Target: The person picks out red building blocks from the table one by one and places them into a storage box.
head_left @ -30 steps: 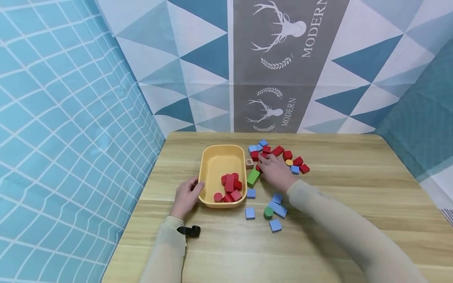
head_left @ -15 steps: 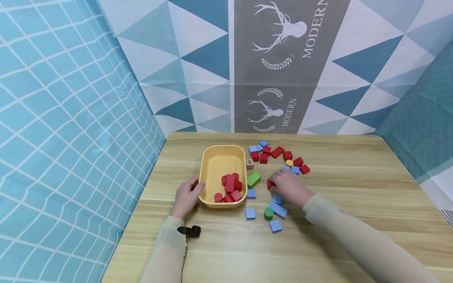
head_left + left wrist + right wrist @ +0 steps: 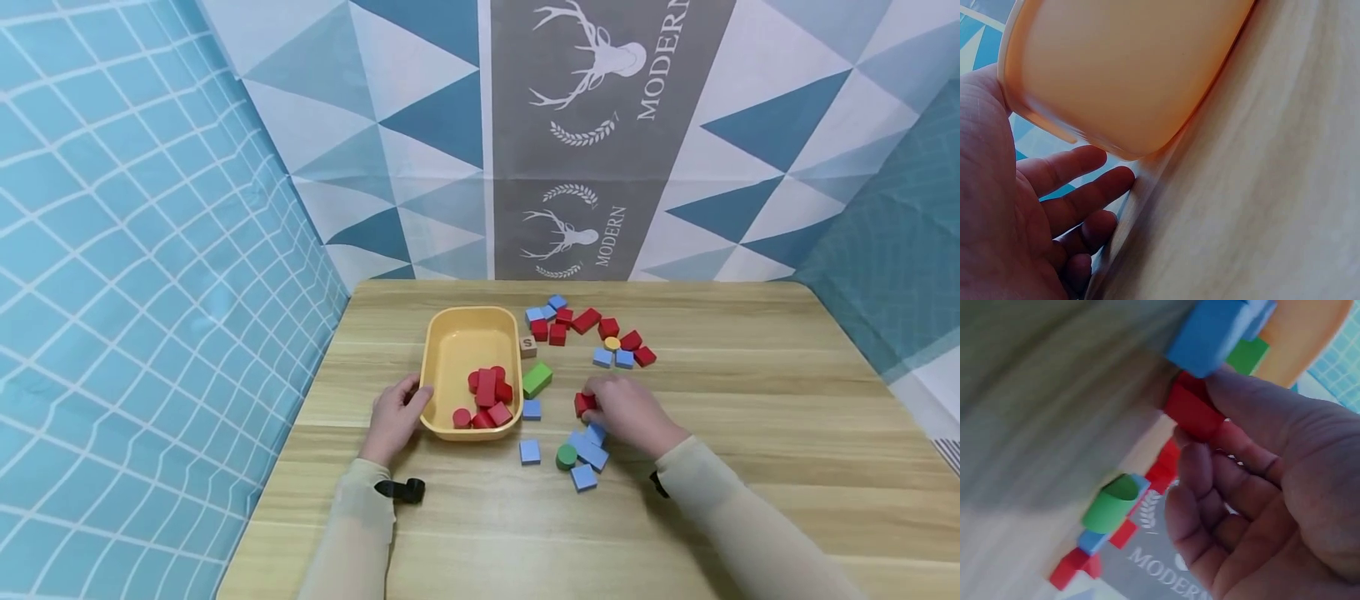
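Patterned cloth (image 3: 423,125) hangs behind the wooden bench (image 3: 480,533). The left hand (image 3: 393,421), loosely bent, holds the yellow tray (image 3: 461,346) at its rim, with red pieces (image 3: 486,388) inside. To the right of this tray, the right hand (image 3: 630,412) pinches one red block (image 3: 583,405), near the blue blocks (image 3: 594,455).

Left sleeve (image 3: 348,525): long, plain, pale cream; sits left of and nearer the wearer than the yellow tray (image 3: 456,343). Black strap (image 3: 388,488) fitted just behind its cuff, with a blunt, rounded black block (image 3: 415,491) projecting on the tray side. Right sleeve (image 3: 750,517): matching cream, right of the tray. Black piece (image 3: 659,484) shows at its cuff edge, remainder hidden. Left hand (image 3: 393,417) and right hand (image 3: 632,414): bare.
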The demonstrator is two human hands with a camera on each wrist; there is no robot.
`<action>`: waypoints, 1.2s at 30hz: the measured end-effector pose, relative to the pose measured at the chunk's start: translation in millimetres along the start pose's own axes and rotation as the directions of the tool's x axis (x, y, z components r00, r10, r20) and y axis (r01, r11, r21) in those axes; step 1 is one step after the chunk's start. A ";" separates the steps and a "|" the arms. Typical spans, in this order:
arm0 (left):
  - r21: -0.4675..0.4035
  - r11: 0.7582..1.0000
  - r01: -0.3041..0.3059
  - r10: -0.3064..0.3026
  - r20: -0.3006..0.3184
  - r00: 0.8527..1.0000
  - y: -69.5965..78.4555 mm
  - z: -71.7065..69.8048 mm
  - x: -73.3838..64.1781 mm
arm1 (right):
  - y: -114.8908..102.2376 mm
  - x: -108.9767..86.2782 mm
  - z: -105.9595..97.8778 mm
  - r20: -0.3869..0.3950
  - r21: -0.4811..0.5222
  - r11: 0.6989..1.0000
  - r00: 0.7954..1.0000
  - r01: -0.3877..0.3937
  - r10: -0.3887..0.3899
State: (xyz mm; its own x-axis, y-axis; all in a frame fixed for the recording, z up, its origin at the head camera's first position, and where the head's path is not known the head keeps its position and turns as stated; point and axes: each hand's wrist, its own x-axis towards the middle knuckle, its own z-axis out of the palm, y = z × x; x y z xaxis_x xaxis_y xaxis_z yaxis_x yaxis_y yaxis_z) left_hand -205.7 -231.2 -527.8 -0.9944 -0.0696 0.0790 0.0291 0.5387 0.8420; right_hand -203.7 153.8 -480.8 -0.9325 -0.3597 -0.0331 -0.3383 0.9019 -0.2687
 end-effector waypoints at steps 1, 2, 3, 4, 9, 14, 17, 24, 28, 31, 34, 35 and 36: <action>0.002 1.000 0.002 -0.002 0.004 1.000 -0.4 0.2 0.3 | -2.8 -0.4 -1.9 -0.012 0.001 1.000 1.000 -0.005 0.005; 0.003 1.000 0.007 -0.007 0.010 1.000 -0.8 0.4 0.5 | -6.2 -0.8 -3.6 -0.041 0.001 1.000 0.999 -0.005 0.005; 0.002 1.000 0.012 -0.012 0.014 1.000 -1.2 0.5 0.8 | -10.6 -1.5 -5.7 -0.083 0.002 1.000 0.997 -0.002 0.002; 0.002 1.000 0.017 -0.017 0.015 1.000 -1.5 0.5 1.1 | -16.9 -2.5 -8.7 -0.132 0.019 1.000 0.991 0.000 0.002; 0.006 1.000 0.013 -0.013 -0.009 1.000 -1.5 -1.3 2.8 | -60.3 -3.7 -23.9 -0.371 0.140 0.972 0.920 0.190 -0.126; 0.021 1.000 -0.013 0.013 -0.015 1.000 -2.0 -1.0 3.4 | -90.5 10.2 -10.4 -0.291 0.153 0.919 0.905 0.364 -0.310; 0.009 1.000 -0.012 0.012 -0.002 1.000 -2.2 0.5 2.0 | -95.4 21.9 6.4 -0.171 0.198 0.919 0.935 0.342 -0.311; 0.005 1.000 0.005 -0.005 -0.009 1.000 -1.6 1.0 1.9 | -98.5 41.1 18.3 -0.054 0.402 0.888 0.974 0.222 -0.219; 0.018 1.000 -0.001 0.001 -0.017 1.000 -1.1 0.9 2.4 | -105.5 46.0 23.2 -0.101 0.312 0.924 0.975 0.219 -0.197; 0.026 1.000 -0.003 0.003 -0.013 1.000 -1.1 1.8 2.5 | -108.1 46.6 27.5 -0.144 0.218 0.952 0.972 0.213 -0.185; 0.028 1.000 -0.001 0.002 -0.010 1.000 -1.8 2.7 2.7 | -108.6 46.0 29.1 -0.140 0.200 0.961 0.977 0.190 -0.164; 0.027 1.000 -0.002 0.002 -0.010 1.000 -2.3 3.1 2.9 | -108.6 45.7 29.1 -0.136 0.200 0.962 0.978 0.185 -0.160; 0.026 1.000 -0.002 0.003 -0.011 1.000 -2.6 3.3 3.0 | -108.6 45.9 29.1 -0.129 0.202 0.963 0.979 0.180 -0.156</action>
State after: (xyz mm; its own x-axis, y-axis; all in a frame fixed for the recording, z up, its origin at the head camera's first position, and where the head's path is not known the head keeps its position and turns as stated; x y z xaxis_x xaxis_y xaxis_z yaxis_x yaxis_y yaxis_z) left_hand -209.1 -230.0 -531.5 -0.9932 -0.0773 0.0870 0.0288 0.5608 0.8274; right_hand -206.1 32.4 -481.1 -0.8766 -0.4623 0.1337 -0.4682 0.7551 -0.4589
